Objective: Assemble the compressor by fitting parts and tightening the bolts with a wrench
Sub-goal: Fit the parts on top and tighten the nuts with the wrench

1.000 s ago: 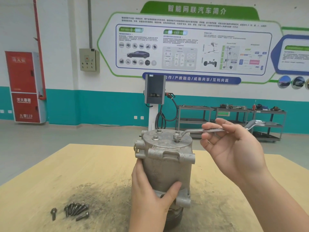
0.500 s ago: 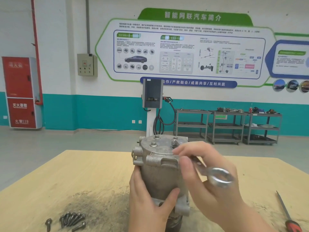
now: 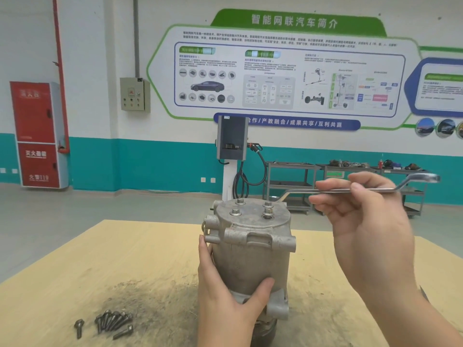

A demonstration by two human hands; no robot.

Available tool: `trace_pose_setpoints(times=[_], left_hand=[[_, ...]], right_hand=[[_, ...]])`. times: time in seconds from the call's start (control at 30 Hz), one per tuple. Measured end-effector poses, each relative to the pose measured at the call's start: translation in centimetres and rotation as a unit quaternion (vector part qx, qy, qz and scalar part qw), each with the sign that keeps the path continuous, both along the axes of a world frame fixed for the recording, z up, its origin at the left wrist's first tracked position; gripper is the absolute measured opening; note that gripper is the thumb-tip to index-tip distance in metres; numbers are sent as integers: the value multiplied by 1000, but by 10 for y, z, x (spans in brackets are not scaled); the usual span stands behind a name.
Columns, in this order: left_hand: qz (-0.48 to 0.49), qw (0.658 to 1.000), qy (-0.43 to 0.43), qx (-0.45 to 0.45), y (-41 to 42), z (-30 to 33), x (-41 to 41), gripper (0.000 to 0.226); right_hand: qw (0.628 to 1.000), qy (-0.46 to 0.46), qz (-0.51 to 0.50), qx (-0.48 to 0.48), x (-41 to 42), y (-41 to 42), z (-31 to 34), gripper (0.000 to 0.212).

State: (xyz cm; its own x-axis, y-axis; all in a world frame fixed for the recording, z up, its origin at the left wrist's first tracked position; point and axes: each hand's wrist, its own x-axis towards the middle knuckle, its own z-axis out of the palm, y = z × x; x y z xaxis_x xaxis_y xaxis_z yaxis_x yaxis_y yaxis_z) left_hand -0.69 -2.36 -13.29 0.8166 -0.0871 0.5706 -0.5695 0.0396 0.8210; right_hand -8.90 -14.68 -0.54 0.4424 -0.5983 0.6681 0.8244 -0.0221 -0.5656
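The compressor [image 3: 250, 251] stands upright mid-tabletop [image 3: 125, 259], the left hand [image 3: 225, 296] gripping its body. The right hand [image 3: 363, 221] pinches the wrench [image 3: 370, 189], its far end seemingly behind the top's rear edge. Loose bolts [image 3: 112, 321] lie left.

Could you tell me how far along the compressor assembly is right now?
Done: four bolts sit in the cover of the compressor. In hand: the left hand grips the body, and the right hand holds the wrench over the far edge; whether it sits on a bolt is unclear. Left: loose bolts lie on the table.
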Motion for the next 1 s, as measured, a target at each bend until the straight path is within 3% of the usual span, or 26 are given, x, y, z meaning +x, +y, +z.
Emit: trace_pose_setpoints(times=[0.1, 0.2, 0.67, 0.8, 0.9, 1.0], left_hand=[[-4, 1000, 0, -1, 0, 0, 0, 123], [-3, 1000, -3, -2, 0, -1, 0, 122], [2, 1000, -5, 5, 1, -1, -2, 118], [2, 1000, -5, 5, 2, 0, -3, 117], [4, 1000, -9, 4, 2, 0, -3, 116], [7, 1000, -16, 6, 0, 0, -3, 121]], right_hand=[[989, 39, 80, 122, 9, -12, -3, 17], [976, 65, 127, 164, 14, -16, -6, 15], [964, 111, 204, 129, 13, -38, -1, 12], [965, 80, 200, 148, 18, -34, -7, 4], [990, 12, 121, 73, 17, -23, -15, 15], [990, -53, -35, -122, 8, -3, -22, 27]])
